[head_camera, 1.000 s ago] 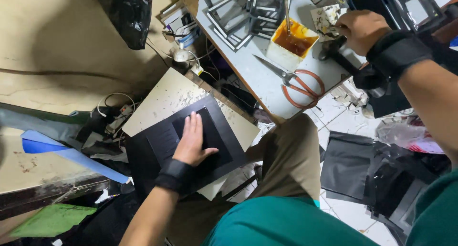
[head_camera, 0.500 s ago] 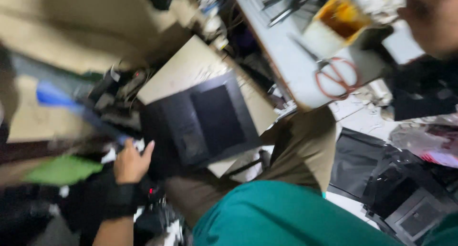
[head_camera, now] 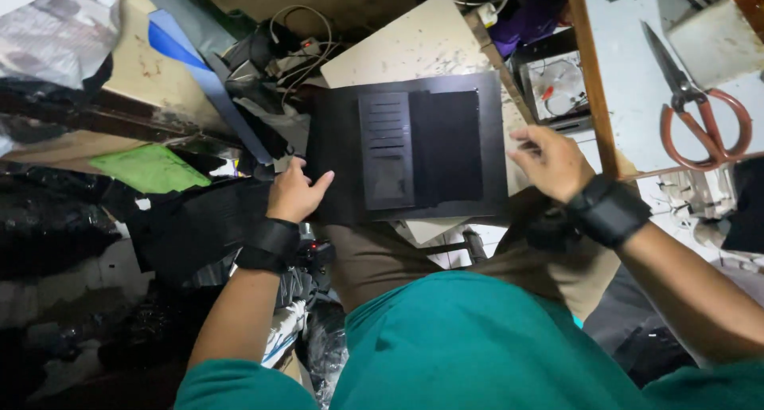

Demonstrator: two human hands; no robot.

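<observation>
- Both hands have come back to the black sheet [head_camera: 414,151]; half a second ago the left hand was down low at the left of the frame and the right hand was up at the top right corner.
- Now the left hand [head_camera: 293,194] sits at the lower left corner of the black sheet. Its thumb points at the sheet and its fingers curl over the edge, so it looks like it is pinching that corner.
- The right hand [head_camera: 553,162] is at the right edge of the sheet, near the middle right of the frame. Its fingers are spread and loose. I cannot tell if it is gripping the edge or only touching it.
- Each wrist has a black band on it.
- The black sheet lies flat on a pale board [head_camera: 414,44] in the top middle of the frame, above the person's knees. A darker patch with slots sits in the middle of the sheet.
- Scissors with red handles [head_camera: 700,108] lie on a grey table [head_camera: 629,76] at the upper right, well apart from both hands.
- A green scrap [head_camera: 151,170] lies at the left, and a blue strip [head_camera: 195,60] runs above it.
</observation>
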